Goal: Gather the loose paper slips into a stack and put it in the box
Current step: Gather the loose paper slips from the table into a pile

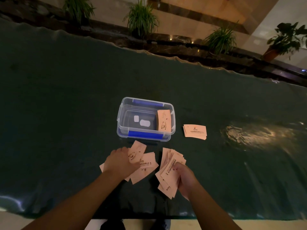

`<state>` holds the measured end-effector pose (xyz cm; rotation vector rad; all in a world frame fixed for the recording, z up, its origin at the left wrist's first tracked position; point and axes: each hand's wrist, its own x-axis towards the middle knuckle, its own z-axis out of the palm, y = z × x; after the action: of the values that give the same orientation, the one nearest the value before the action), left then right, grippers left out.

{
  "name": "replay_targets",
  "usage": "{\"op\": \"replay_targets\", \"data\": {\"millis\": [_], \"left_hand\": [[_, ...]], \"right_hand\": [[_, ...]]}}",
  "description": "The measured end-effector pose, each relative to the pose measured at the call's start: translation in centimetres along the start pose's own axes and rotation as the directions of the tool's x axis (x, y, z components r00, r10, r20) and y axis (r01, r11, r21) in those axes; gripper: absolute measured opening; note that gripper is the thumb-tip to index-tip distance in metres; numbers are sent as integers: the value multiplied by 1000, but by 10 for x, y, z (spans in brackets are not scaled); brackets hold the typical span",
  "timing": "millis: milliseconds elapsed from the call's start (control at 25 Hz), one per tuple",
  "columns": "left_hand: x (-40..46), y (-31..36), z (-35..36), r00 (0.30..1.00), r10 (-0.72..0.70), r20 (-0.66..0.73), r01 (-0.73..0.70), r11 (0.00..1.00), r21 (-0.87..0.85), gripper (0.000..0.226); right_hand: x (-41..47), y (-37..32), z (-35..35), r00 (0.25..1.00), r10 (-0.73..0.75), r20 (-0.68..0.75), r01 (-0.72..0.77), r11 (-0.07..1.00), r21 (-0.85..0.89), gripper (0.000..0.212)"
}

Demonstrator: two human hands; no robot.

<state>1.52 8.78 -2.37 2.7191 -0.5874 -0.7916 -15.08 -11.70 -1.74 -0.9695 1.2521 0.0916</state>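
Right hand (183,179) fingers curled around a fanned stack of slips (169,171), long axis running away from the body, tilted right. Left hand (120,161) palm-down, pinching one slip (136,151) above the loose slips (146,165) on the dark table (66,113). Clear box (145,119) beyond, open, one stack inside.

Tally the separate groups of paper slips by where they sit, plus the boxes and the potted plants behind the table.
Slips in the clear plastic box: 1 stack
Slips on the table right of the box: 1 stack
Slips under the left hand: 1 loose pile
Slips in the right hand: 1 fanned bunch
Boxes: 1
Potted plants: 4
Total: 9
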Motion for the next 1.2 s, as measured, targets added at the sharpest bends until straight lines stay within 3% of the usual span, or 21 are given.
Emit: {"op": "replay_targets", "data": {"millis": [80,160,280,360,440,520,640,760,840,960,1200], "left_hand": [[-15,11,9,991,-99,86,108,988,-112,98],[-25,17,18,989,-97,113,110,986,-121,92],[-21,18,13,997,70,15,-71,996,51,59],[-7,19,6,952,303,43,-305,924,231,77],[3,23,0,862,466,197,-505,760,410,95],[12,26,-4,827,490,277,-558,649,517,91],[20,19,-6,861,464,209,-503,709,495,85],[14,10,-2,938,333,97,-347,895,281,101],[6,1,6,983,182,18,-182,966,182,115],[-3,-10,20,998,61,-15,-59,991,122,103],[-3,-6,31,997,76,-11,-76,966,-247,95]], "right_hand": [[0,2,1,1000,2,9,-2,1000,-1,27],[0,3,2,1000,0,17,0,1000,-5,27],[-2,1,3,1000,-4,28,5,1000,-13,26],[-4,-3,3,999,0,41,1,1000,-25,26],[-6,-4,2,999,2,53,0,999,-38,25],[-7,-8,3,998,2,70,3,997,-78,25],[-8,-18,7,993,-12,118,42,966,-255,25],[-7,-34,17,976,-77,204,175,836,-520,26],[-4,-46,28,959,-104,264,254,730,-635,32],[6,-58,47,931,-87,355,341,557,-757,54],[20,-59,73,876,-21,482,482,93,-871,74]]}}
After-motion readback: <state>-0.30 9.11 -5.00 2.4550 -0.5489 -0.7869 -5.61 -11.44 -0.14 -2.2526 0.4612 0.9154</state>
